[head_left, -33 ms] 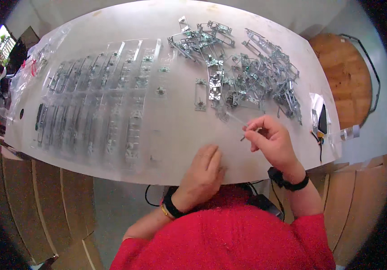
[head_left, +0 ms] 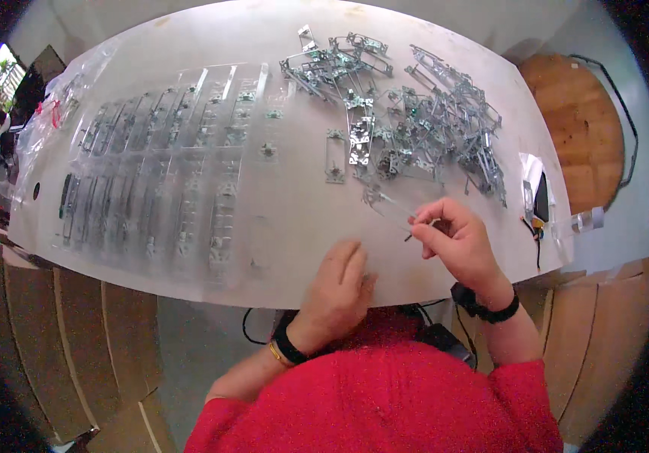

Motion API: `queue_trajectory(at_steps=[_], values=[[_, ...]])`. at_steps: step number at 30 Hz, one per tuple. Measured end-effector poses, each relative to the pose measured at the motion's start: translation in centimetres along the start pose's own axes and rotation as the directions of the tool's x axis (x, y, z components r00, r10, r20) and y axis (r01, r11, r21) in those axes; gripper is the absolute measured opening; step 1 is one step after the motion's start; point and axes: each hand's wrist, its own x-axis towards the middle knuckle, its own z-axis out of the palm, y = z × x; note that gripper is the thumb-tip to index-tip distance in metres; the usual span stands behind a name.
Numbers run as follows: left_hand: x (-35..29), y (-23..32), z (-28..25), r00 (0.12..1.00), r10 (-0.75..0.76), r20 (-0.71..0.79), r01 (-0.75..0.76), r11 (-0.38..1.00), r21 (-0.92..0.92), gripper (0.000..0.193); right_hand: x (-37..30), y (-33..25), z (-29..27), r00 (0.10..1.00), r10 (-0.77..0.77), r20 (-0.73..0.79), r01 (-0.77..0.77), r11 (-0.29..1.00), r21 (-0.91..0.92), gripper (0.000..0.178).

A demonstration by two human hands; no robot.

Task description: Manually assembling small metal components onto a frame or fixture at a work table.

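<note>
Between the thumb and fingers of my right hand (head_left: 453, 235) is a thin metal bracket (head_left: 391, 202), long and narrow. Its far end reaches toward the heap, and a short dark end shows below my fingertips. My left hand (head_left: 338, 285) lies at the table's near edge with its fingers stretched out, holding nothing. Beyond my right hand is a tangled heap of similar silvery metal brackets (head_left: 438, 124). One rectangular bracket (head_left: 335, 156) lies apart at the heap's left side, beside a brighter one (head_left: 360, 140).
Two rows of metal brackets lie in a clear plastic tray (head_left: 243, 162) on the left of the white table (head_left: 294, 226). Crumpled clear plastic (head_left: 45, 151) covers the far left edge. A black device with a cable (head_left: 540, 200) is at the right, near a round wooden top (head_left: 577, 136).
The bracket in my right hand has turned slightly and now looks thinner. My left hand has barely moved, and the heap and tray look the same.
</note>
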Motion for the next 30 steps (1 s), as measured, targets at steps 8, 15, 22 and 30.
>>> queue_trajectory(at_steps=[8,15,22,30], values=[[0.9,0.0,-0.7,0.966,-0.167,-0.198,0.147,0.983,-0.112,0.046,-3.2,1.9,-1.5,0.947,0.251,0.200,-0.261,0.965,0.025,0.013],[1.4,0.8,-0.3,0.984,-0.178,-0.028,0.162,0.942,-0.293,0.024,-3.0,4.1,-2.3,0.928,0.268,0.259,-0.291,0.955,0.055,0.014],[1.4,0.6,0.5,0.930,-0.366,-0.030,0.330,0.868,-0.372,0.016,-3.2,5.3,-3.1,0.986,0.146,0.077,-0.161,0.954,0.254,0.011],[2.8,1.7,0.0,0.851,-0.524,0.038,0.494,0.774,-0.396,0.015,-3.9,7.1,-3.8,0.992,0.035,-0.123,-0.016,0.988,0.155,0.010]])
